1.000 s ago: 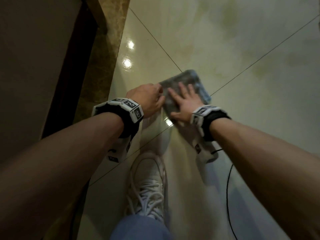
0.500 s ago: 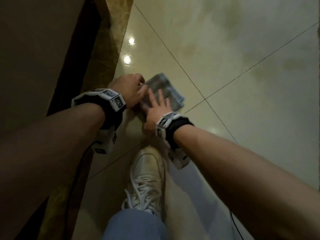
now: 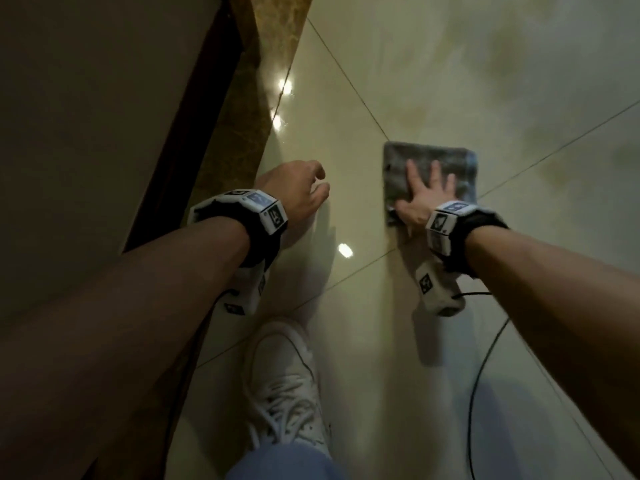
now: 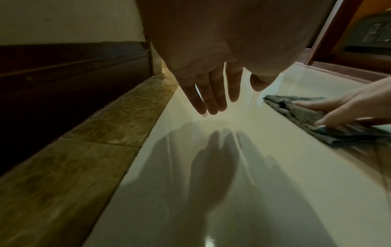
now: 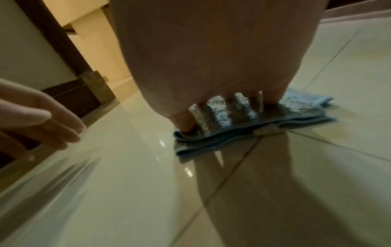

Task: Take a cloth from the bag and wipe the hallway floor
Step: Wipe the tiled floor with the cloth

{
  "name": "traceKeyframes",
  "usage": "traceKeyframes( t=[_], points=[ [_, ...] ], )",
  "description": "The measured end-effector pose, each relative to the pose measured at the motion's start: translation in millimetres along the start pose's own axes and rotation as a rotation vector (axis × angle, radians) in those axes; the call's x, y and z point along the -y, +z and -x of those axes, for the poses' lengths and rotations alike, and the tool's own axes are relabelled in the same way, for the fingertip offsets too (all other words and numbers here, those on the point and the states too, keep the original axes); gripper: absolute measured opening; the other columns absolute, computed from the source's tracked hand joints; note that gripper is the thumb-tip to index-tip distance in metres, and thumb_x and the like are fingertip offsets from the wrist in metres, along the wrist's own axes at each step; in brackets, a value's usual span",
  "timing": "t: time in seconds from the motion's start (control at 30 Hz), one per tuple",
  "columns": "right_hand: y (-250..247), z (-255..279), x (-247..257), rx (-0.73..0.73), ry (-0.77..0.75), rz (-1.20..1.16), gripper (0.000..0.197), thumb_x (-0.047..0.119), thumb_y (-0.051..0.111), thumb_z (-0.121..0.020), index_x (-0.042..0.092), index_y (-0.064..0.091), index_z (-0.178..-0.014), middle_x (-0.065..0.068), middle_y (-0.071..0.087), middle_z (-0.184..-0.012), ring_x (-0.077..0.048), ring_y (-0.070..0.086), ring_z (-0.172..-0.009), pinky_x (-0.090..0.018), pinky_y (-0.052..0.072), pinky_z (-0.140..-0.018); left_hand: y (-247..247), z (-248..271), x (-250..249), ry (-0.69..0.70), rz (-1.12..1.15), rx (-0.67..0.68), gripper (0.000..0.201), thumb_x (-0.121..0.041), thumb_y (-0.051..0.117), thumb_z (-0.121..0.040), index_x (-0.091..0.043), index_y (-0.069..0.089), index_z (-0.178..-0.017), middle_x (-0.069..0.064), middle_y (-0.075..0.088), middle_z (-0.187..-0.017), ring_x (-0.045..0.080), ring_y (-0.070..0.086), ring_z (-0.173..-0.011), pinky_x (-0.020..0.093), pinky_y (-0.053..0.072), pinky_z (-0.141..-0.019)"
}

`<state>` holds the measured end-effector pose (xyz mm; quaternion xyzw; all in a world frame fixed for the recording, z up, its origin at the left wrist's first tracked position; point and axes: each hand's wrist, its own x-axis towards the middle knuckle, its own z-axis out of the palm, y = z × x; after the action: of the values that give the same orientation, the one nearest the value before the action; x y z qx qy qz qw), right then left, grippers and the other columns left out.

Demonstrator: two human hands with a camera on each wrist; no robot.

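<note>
A folded grey-blue cloth (image 3: 429, 168) lies flat on the glossy cream floor tiles (image 3: 381, 64), over a tile joint. My right hand (image 3: 424, 192) presses on its near half with straight, spread fingers. The right wrist view shows those fingers flat on the cloth (image 5: 243, 127) and its folded edge. My left hand (image 3: 301, 192) hovers just above the bare tile to the cloth's left, apart from it and holding nothing. Its fingers (image 4: 211, 100) hang straight over the floor, and the cloth (image 4: 306, 113) lies to their right. No bag is in view.
A brown marble border strip (image 3: 249, 98) and a dark skirting board (image 3: 180, 140) run along the wall on the left. My white sneaker (image 3: 287, 386) stands on the tiles below the hands. A black cable (image 3: 485, 358) trails from my right wrist.
The right hand slid the cloth to the right, away from the wall. The left hand came off the cloth and now hovers apart from it.
</note>
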<state>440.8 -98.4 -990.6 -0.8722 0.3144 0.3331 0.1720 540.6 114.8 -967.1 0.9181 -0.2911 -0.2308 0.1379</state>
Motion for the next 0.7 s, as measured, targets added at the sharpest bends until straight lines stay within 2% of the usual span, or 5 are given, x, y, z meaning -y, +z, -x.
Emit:
traceKeyframes(
  t=[0.13, 0.37, 0.5, 0.6, 0.7],
  points=[
    [5.1, 1.6, 40.6, -0.002, -0.003, -0.034, 0.086, 0.036, 0.049, -0.094, 0.040, -0.015, -0.152, -0.006, -0.032, -0.158, -0.041, -0.025, -0.144, -0.060, -0.006, -0.117, -4.9, -4.2, 17.9, -0.056, 0.021, 0.010, 0.040, -0.040, 0.047, -0.095, -0.018, 0.058, -0.127, 0.005, 0.064, -0.123, 0.027, 0.060, -0.110, 0.037, 0.049, -0.091],
    [57.7, 40.4, 148.5, 0.092, -0.616, 0.433, 0.073, 0.049, 0.040, -0.099, 0.035, -0.004, -0.156, -0.002, -0.021, -0.162, -0.039, -0.025, -0.144, -0.061, -0.010, -0.116, -13.6, -5.2, 37.5, -0.074, 0.026, -0.051, 0.027, -0.035, 0.050, -0.095, -0.016, 0.062, -0.110, 0.009, 0.066, -0.110, 0.029, 0.062, -0.098, 0.037, 0.051, -0.082],
    [69.1, 52.5, 152.5, 0.067, -0.810, 0.496, 0.066, 0.056, 0.036, -0.096, 0.042, 0.008, -0.155, 0.003, -0.001, -0.165, -0.035, -0.013, -0.149, -0.056, -0.010, -0.118, -18.2, -11.7, 32.8, -0.100, 0.019, -0.065, 0.027, -0.036, 0.049, -0.095, -0.021, 0.063, -0.112, 0.005, 0.065, -0.111, 0.026, 0.062, -0.100, 0.037, 0.052, -0.085],
    [50.2, 25.7, 129.7, 0.025, -0.741, 0.477, 0.071, 0.054, 0.044, -0.091, 0.036, 0.019, -0.155, -0.004, 0.002, -0.165, -0.033, -0.006, -0.149, -0.049, 0.002, -0.121, -16.9, -17.5, 22.1, -0.060, 0.051, -0.074, 0.028, -0.032, 0.050, -0.094, -0.015, 0.063, -0.112, 0.011, 0.064, -0.111, 0.031, 0.061, -0.102, 0.035, 0.046, -0.083],
    [17.5, -14.6, 85.1, -0.022, -0.460, 0.345, 0.085, 0.047, 0.055, -0.091, 0.037, 0.000, -0.156, -0.008, -0.014, -0.164, -0.039, -0.012, -0.148, -0.051, 0.004, -0.121, -12.6, -17.9, 17.2, -0.052, 0.067, -0.115, 0.029, -0.032, 0.051, -0.094, -0.014, 0.063, -0.113, 0.011, 0.062, -0.111, 0.030, 0.059, -0.103, 0.034, 0.043, -0.083]
  ],
)
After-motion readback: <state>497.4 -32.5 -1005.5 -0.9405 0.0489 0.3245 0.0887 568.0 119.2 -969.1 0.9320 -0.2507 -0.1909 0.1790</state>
